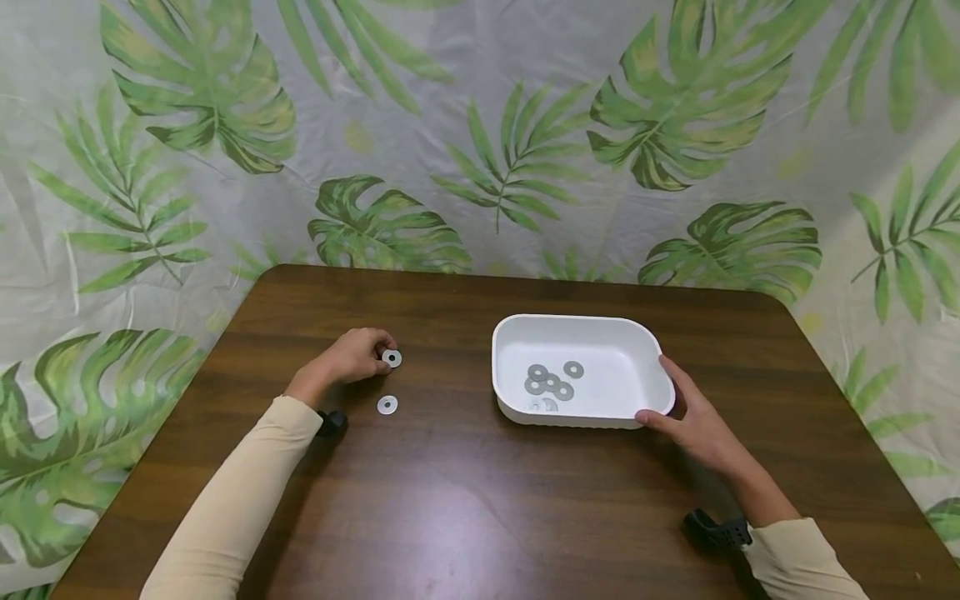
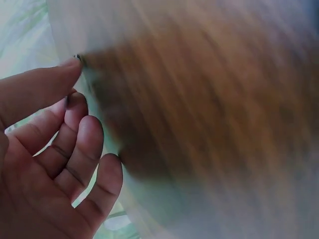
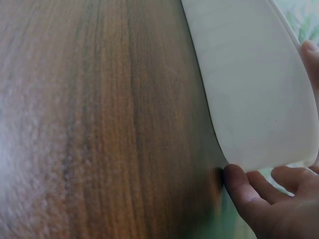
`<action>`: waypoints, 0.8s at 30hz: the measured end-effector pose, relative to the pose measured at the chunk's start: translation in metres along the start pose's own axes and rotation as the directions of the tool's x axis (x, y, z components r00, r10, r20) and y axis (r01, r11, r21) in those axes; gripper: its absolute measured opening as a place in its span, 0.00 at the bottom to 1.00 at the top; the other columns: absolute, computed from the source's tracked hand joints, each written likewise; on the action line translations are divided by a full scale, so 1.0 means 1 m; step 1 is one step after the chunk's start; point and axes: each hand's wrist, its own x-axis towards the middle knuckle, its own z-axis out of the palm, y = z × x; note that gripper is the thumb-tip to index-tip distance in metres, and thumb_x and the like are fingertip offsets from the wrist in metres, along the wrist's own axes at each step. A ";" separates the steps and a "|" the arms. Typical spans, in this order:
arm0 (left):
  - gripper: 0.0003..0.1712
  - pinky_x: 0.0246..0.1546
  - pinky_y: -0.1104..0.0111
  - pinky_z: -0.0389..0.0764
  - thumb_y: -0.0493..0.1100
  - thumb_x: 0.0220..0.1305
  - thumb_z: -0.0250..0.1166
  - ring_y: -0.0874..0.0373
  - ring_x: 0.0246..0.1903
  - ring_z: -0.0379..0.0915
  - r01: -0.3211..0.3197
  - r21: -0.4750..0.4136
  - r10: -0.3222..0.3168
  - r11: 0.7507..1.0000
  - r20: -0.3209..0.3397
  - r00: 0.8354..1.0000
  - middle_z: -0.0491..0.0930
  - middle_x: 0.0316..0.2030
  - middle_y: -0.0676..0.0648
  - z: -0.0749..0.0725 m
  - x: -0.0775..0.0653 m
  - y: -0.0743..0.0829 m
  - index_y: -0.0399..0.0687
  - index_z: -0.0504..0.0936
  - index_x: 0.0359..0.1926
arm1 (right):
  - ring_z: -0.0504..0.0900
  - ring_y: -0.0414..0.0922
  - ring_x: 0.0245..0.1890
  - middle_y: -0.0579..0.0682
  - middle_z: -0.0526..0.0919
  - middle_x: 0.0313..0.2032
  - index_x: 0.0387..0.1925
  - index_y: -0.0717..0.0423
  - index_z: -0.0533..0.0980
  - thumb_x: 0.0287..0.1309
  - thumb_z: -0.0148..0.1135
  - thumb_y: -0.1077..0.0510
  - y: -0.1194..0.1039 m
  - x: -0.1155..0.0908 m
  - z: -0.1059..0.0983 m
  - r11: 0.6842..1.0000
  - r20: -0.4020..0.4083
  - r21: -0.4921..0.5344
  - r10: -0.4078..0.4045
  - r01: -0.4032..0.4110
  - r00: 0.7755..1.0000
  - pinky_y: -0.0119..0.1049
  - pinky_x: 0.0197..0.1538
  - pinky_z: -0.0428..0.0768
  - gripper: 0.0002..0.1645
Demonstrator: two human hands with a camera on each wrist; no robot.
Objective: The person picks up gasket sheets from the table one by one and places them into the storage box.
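Observation:
At the left of the table, my left hand pinches a flat metal washer between thumb and fingertips, close over the wood. In the left wrist view the thumb meets the index fingertip, and only a small dark edge shows there. A second washer lies flat just nearer to me. My right hand grips the right end of a white plastic tub, thumb over the front corner of the rim. The right wrist view shows fingertips against the tub's wall. Several grey washers lie inside it, partly overlapping.
The brown wooden table has a glossy glare near the front. Behind it hangs a leaf-patterned cloth. Each wrist wears a black strap, the right one lying low over the table.

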 end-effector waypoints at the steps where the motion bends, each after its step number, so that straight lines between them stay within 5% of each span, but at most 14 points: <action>1: 0.17 0.45 0.58 0.79 0.37 0.59 0.69 0.50 0.40 0.79 0.000 -0.006 0.000 1.000 -0.005 1.000 0.84 0.40 0.40 -0.001 0.000 0.000 0.36 0.81 0.50 | 0.55 0.71 0.71 0.70 0.45 0.76 0.79 0.55 0.37 0.60 0.69 0.49 0.000 0.000 0.000 1.000 -0.002 0.000 -0.001 0.001 1.000 0.72 0.67 0.60 0.62; 10: 0.17 0.36 0.68 0.76 0.36 0.59 0.68 0.54 0.36 0.77 -0.008 -0.138 -0.004 0.990 -0.089 0.996 0.83 0.37 0.41 -0.010 -0.006 0.005 0.35 0.81 0.50 | 0.56 0.71 0.71 0.70 0.46 0.76 0.79 0.56 0.37 0.59 0.69 0.48 0.001 0.000 0.000 1.000 0.000 0.007 -0.010 0.010 1.000 0.72 0.67 0.60 0.62; 24: 0.20 0.37 0.70 0.75 0.38 0.63 0.66 0.55 0.36 0.74 -0.112 -0.337 0.046 0.935 -0.200 0.979 0.80 0.38 0.43 -0.027 0.000 0.040 0.39 0.80 0.56 | 0.59 0.70 0.69 0.70 0.47 0.75 0.79 0.56 0.37 0.60 0.68 0.50 0.003 0.000 0.000 0.999 -0.007 0.011 -0.043 0.043 0.999 0.71 0.66 0.62 0.61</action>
